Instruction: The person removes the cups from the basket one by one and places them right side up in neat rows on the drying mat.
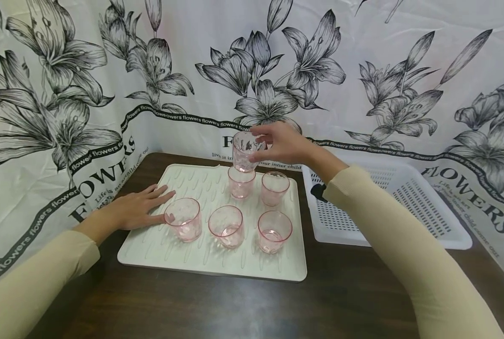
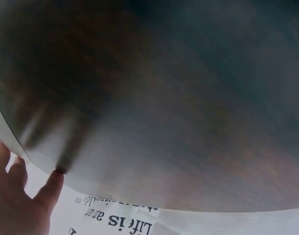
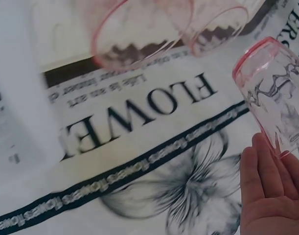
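Note:
My right hand (image 1: pixel 279 143) grips a clear pink-tinted glass (image 1: pixel 242 153) by its side, thumb and fingers on opposite sides. The raised glass overlaps the top of another pink glass (image 1: pixel 240 184) at the back of a white ridged draining board (image 1: pixel 209 261). In the right wrist view, the fingers of the right hand (image 3: pixel 269 191) lie along the side of the held glass (image 3: pixel 269 88). At the board's left side, my left hand (image 1: pixel 139 207) rests with fingers spread, its thumb near the front-left glass (image 1: pixel 186 226). The left wrist view shows this hand (image 2: pixel 22 200) at the lower left.
More pink glasses stand on the board: one front middle (image 1: pixel 227 230), one front right (image 1: pixel 274 235) and one back right (image 1: pixel 274 189). A white perforated plastic basket (image 1: pixel 332 226) sits right of the board on the dark wooden table (image 1: pixel 192 301). Flower-printed cloth (image 1: pixel 218 28) hangs behind.

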A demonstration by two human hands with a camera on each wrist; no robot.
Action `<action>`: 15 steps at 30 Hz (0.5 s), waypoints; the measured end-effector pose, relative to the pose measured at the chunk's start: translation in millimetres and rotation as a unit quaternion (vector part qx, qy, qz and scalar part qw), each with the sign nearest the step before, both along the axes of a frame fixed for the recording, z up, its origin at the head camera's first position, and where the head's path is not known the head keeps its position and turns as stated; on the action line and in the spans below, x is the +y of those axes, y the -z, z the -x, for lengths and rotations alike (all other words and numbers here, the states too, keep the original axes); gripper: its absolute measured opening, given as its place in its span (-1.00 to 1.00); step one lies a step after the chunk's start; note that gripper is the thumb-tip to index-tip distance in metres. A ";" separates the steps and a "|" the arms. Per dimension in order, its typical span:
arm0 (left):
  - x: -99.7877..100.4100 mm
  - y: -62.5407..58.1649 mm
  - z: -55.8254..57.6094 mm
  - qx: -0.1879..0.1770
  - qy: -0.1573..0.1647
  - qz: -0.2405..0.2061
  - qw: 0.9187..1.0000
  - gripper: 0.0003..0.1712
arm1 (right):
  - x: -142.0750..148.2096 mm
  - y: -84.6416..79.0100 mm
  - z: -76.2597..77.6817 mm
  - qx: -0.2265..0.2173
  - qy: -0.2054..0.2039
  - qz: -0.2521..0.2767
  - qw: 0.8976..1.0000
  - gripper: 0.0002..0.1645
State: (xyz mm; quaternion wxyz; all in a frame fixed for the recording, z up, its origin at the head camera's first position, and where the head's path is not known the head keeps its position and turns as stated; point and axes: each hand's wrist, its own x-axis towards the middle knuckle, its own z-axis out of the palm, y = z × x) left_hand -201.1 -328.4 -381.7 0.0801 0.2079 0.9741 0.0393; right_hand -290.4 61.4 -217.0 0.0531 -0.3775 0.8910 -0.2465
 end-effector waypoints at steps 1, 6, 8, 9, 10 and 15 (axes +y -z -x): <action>0.2 -0.1 -0.1 0.001 0.000 0.001 1.000 -0.05 | -4.4 1.2 -0.3 -0.004 -0.002 0.003 1.000 -0.06; 2.8 -2.1 -0.3 0.002 0.001 0.000 1.000 -0.05 | -25.2 10.4 1.3 -0.018 -0.021 0.015 1.000 -0.07; 3.5 -2.8 -0.5 0.001 0.002 0.000 1.000 -0.05 | -33.2 15.0 1.9 -0.021 -0.028 0.017 0.999 -0.07; 3.3 -2.8 -0.3 0.002 0.002 0.000 1.000 -0.05 | -37.1 17.3 2.2 -0.023 -0.030 0.017 0.999 -0.06; 3.2 -3.0 -0.5 0.001 0.001 0.001 1.000 -0.05 | -40.8 19.7 2.3 -0.027 -0.030 0.016 0.999 -0.06; 1.8 -2.6 0.0 0.000 0.001 0.000 1.000 -0.06 | -58.3 30.9 3.4 -0.046 -0.032 0.011 0.998 -0.05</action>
